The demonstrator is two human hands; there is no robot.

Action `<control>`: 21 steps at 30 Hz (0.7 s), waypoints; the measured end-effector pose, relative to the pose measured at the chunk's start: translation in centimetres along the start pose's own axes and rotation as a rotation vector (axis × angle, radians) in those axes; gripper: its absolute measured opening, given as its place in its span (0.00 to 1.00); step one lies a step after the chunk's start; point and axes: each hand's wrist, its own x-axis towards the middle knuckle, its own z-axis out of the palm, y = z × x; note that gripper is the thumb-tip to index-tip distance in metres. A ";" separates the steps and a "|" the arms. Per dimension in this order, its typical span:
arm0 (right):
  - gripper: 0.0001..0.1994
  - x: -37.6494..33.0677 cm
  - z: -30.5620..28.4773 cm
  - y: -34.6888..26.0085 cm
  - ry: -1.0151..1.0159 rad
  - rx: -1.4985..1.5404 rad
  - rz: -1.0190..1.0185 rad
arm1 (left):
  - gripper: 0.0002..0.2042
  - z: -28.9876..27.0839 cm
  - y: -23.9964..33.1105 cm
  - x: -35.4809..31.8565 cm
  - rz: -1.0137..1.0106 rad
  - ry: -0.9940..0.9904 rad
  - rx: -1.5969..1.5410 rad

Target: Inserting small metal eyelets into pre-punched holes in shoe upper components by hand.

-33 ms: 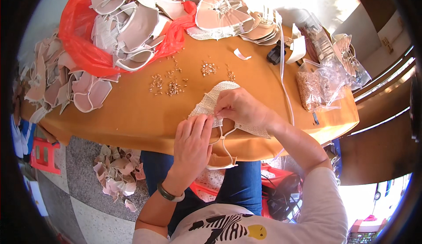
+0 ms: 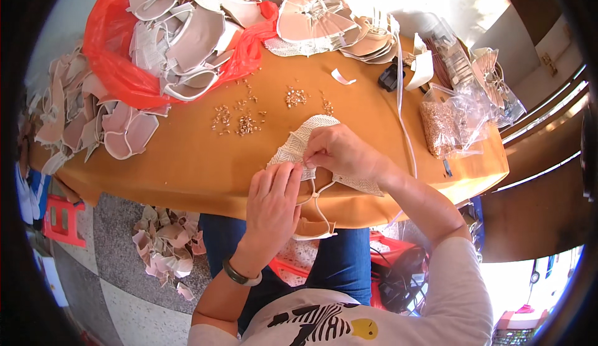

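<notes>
A cream textured bra (image 2: pixel 293 148) lies at the near edge of the table, its cups spread to either side. Thin straps (image 2: pixel 317 202) hang from it over the edge, with one beige padded part above my lap. My left hand (image 2: pixel 272 199) holds the bra's near edge, fingers together and thumb hidden. Against the bra's middle, right beside the left fingertips, my right hand (image 2: pixel 336 149) is closed in a pinch. Whatever is between those fingertips is too small to make out. Small gold-coloured pieces (image 2: pixel 248 125) lie in little heaps beyond my hands.
A red plastic bag (image 2: pixel 103 65) full of bras stands far left, with more bras (image 2: pixel 128 128) piled beside it. Stacked bras (image 2: pixel 311 19) lie at the back. Right of my hands are a clear bag of small gold-coloured pieces (image 2: pixel 439 124) and a white cord (image 2: pixel 405 121).
</notes>
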 end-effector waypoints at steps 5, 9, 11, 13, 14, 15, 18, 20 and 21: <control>0.03 0.5 0.1 -0.4 0.014 -0.078 -0.023 | 0.35 0.0 0.0 0.0 -0.005 -0.009 0.000; 0.05 1.5 -0.5 -0.9 -0.074 -0.115 0.177 | 0.34 0.0 0.0 -0.2 -0.007 -0.010 0.009; 0.06 2.0 -0.7 -0.8 -0.086 -0.122 0.218 | 0.34 0.1 0.1 0.0 -0.009 -0.018 -0.013; 0.08 2.4 -0.6 -0.7 -0.102 -0.223 0.152 | 0.33 0.1 0.1 0.1 0.000 -0.011 -0.038; 0.08 2.4 -0.4 -0.5 -0.094 -0.223 0.157 | 0.33 0.0 0.0 0.1 0.005 -0.003 -0.060; 0.07 2.2 0.0 -0.3 -0.097 -0.217 0.135 | 0.33 -0.2 0.1 0.0 0.013 -0.005 -0.060; 0.07 1.4 -0.5 -0.3 -0.086 -0.083 0.159 | 0.31 -0.5 -0.1 -0.2 0.000 -0.013 -0.150; 0.07 0.2 -1.2 1.1 -0.076 0.065 0.212 | 0.30 -0.1 -0.2 -0.6 0.033 0.013 -0.094; 0.08 -0.3 -1.7 3.2 0.126 0.106 0.258 | 0.30 -0.1 -0.3 -0.6 0.037 0.015 -0.092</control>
